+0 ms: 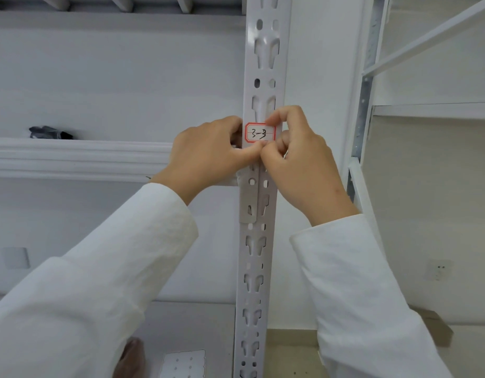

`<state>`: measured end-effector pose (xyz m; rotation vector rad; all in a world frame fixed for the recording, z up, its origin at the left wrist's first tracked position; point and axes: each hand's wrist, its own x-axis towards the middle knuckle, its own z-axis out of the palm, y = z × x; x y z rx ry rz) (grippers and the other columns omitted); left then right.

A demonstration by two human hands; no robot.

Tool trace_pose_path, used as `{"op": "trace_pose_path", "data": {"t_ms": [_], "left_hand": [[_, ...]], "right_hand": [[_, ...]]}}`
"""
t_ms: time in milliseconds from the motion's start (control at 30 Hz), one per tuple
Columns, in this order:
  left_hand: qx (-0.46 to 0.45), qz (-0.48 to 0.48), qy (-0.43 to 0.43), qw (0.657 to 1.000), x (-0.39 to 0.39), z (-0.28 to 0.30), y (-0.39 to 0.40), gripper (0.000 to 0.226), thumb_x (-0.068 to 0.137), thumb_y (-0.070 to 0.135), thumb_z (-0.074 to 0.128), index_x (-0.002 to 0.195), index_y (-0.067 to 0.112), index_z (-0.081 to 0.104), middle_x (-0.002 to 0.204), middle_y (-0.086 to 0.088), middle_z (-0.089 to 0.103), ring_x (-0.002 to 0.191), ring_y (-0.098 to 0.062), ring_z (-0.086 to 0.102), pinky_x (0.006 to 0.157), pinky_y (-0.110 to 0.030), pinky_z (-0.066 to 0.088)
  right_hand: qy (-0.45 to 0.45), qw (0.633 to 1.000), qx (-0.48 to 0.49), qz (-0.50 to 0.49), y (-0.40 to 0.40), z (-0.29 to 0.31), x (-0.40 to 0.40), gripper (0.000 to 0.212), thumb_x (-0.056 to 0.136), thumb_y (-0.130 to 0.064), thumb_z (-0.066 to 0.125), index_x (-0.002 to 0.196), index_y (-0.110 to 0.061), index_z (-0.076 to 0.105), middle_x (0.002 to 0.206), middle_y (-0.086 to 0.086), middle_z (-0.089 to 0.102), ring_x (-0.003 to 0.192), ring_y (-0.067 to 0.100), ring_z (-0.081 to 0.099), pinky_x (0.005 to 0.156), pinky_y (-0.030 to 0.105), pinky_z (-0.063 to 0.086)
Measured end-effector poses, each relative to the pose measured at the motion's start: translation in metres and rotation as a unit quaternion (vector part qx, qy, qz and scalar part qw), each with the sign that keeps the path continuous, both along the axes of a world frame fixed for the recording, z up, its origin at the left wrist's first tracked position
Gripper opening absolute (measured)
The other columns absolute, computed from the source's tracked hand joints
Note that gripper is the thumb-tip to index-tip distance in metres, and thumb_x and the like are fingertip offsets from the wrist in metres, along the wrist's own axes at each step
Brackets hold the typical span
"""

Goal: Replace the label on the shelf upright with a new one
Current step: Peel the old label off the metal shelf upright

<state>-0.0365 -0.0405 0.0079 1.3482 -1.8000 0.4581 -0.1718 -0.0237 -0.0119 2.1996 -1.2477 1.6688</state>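
Observation:
A white perforated shelf upright (263,77) runs down the middle of the view. On it sits a small white label (260,132) with a red border and the handwriting "3-3". My left hand (206,156) grips the upright's left edge, its thumb pressed along the label's lower edge. My right hand (298,159) comes in from the right, with its thumb and forefinger pinching the label's right side. Whether the label is fully stuck down cannot be told.
A white shelf beam (80,156) runs off to the left with a dark crumpled object (49,132) on it. Another white shelf unit (426,110) stands at the right. A white sheet (184,364) lies on the low surface below.

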Motion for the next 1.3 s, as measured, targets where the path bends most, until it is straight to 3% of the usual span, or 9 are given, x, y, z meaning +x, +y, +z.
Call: {"op": "trace_pose_path", "data": {"t_ms": [200,367,533,767,900,1067,1300], "left_hand": [[-0.007,-0.007,0.002,1.0,0.0001,-0.0002,0.0002,0.041,0.081,0.061,0.046,0.075,0.021,0.048,0.073,0.007,0.056,0.074,-0.02,0.054,0.054,-0.025,0.03],[-0.01,-0.006,0.002,1.0,-0.0004,-0.0005,0.0012,0.043,0.082,0.061,0.046,0.08,0.018,0.051,0.076,0.007,0.058,0.076,-0.019,0.054,0.055,-0.024,0.03],[-0.001,-0.006,0.003,1.0,0.0,-0.0005,0.0017,0.04,0.081,0.062,0.046,0.066,0.026,0.04,0.069,0.011,0.053,0.072,-0.018,0.052,0.053,-0.025,0.029],[-0.017,-0.01,0.001,1.0,0.0007,-0.001,-0.0011,0.043,0.082,0.063,0.046,0.084,0.021,0.055,0.087,0.008,0.064,0.083,-0.019,0.059,0.058,-0.029,0.034],[-0.015,-0.008,0.0,1.0,0.0009,-0.0011,-0.0007,0.041,0.081,0.062,0.046,0.08,0.022,0.052,0.083,0.008,0.062,0.08,-0.019,0.058,0.057,-0.022,0.031],[-0.012,-0.01,-0.001,1.0,0.0005,-0.0008,0.0005,0.04,0.08,0.063,0.045,0.074,0.023,0.047,0.077,0.008,0.059,0.076,-0.019,0.054,0.054,-0.023,0.03],[-0.007,-0.011,0.002,1.0,0.0011,-0.0007,0.0017,0.04,0.081,0.062,0.046,0.064,0.027,0.037,0.069,0.011,0.052,0.072,-0.015,0.052,0.052,-0.023,0.028]], "right_hand": [[-0.019,0.999,-0.027,0.007,-0.0008,-0.0032,0.0015,0.023,0.084,-0.02,0.048,0.106,-0.027,0.045,0.061,-0.006,0.056,0.061,0.021,0.055,0.06,0.035,0.047],[-0.011,1.0,-0.027,-0.007,0.0001,-0.0029,0.0018,0.021,0.084,-0.021,0.047,0.105,-0.027,0.046,0.063,-0.006,0.055,0.06,0.021,0.052,0.057,0.032,0.042],[-0.03,0.999,-0.038,0.001,0.0004,-0.0048,0.0022,0.02,0.085,-0.02,0.049,0.103,-0.025,0.046,0.057,-0.006,0.053,0.057,0.017,0.052,0.056,0.03,0.042],[-0.023,0.999,-0.033,-0.009,-0.0028,-0.007,0.003,0.011,0.085,-0.022,0.046,0.094,-0.026,0.049,0.063,-0.003,0.059,0.06,0.021,0.052,0.056,0.031,0.041],[-0.033,0.998,-0.046,-0.003,-0.0031,-0.0091,0.0043,0.016,0.085,-0.022,0.047,0.1,-0.026,0.048,0.062,-0.002,0.059,0.06,0.023,0.054,0.058,0.034,0.045],[-0.048,0.997,-0.056,0.004,-0.0021,-0.0099,0.0045,0.024,0.084,-0.019,0.05,0.107,-0.025,0.046,0.055,-0.002,0.056,0.056,0.017,0.053,0.057,0.032,0.044],[-0.045,0.998,-0.052,-0.009,-0.0029,-0.0097,0.0057,0.023,0.085,-0.022,0.048,0.107,-0.026,0.047,0.062,-0.002,0.06,0.059,0.022,0.055,0.058,0.033,0.046]]}}
